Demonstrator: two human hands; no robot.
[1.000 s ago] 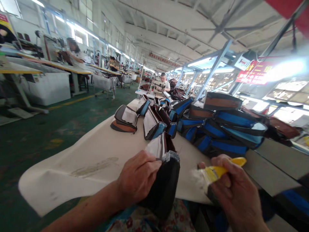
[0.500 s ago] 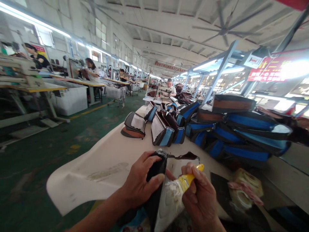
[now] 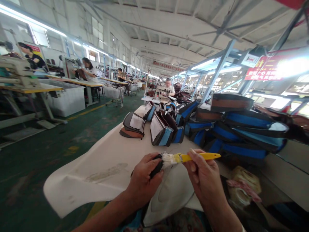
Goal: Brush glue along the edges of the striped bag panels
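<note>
My left hand is closed around the dark edge of a fabric piece, whose pale inner side faces up near my lap. In my right hand is a paintbrush with a yellow handle, gripped between thumb and fingers and lying almost level. Its whitish, clumped bristles touch the dark edge beside my left fingers. The fabric's lower part hangs over the table's near side, and some of its dark strip is hidden by my left hand.
The pale table bears several sewn pieces ahead. A tall stack of blue and black pieces stands at right. Nearer lies a grimy tub with a pinkish rag. A co-worker sits beyond; sewing tables line the left.
The brush has swung from slanting down over the pale side to nearly level, its bristles now at the dark edge. My left hand has tilted the fabric, and the dark strip shows less.
</note>
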